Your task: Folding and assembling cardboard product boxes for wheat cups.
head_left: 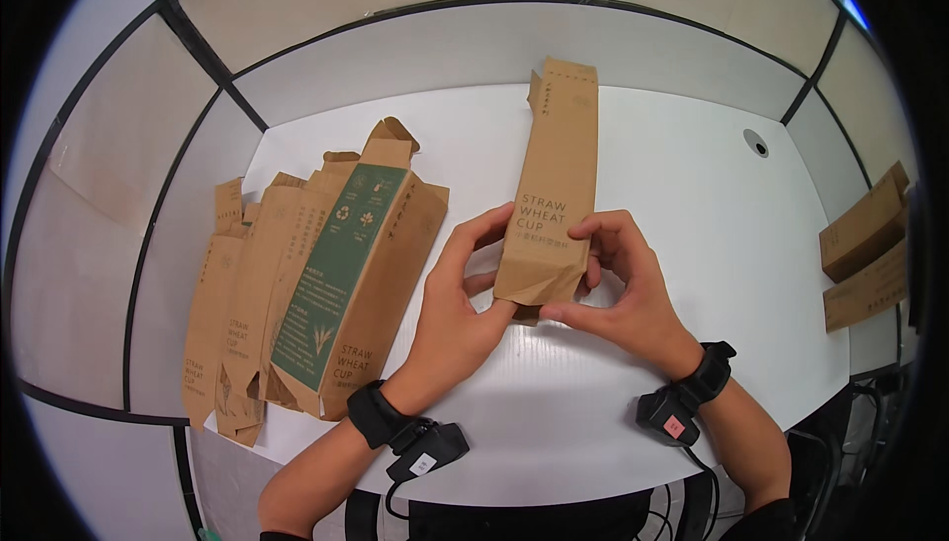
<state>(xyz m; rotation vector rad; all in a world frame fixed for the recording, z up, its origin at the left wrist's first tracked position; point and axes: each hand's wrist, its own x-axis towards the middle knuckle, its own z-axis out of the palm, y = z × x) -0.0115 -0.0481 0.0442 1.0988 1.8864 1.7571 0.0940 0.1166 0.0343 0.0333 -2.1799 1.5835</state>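
A long brown cardboard carton (554, 175) with white print lies lengthwise over the white table (692, 205), its far flaps open. Both hands grip its near end. My left hand (465, 294) holds the left side, thumb near the bottom corner. My right hand (618, 279) wraps the right side, its fingers pressing at the near-end flaps. A black band with a small device sits on each wrist.
A stack of flattened brown cartons (306, 284), one with a green panel, lies on the table to the left. Two folded brown cartons (870, 254) rest at the right edge. Beige partition panels surround the table. A round cable hole (756, 142) sits at the far right.
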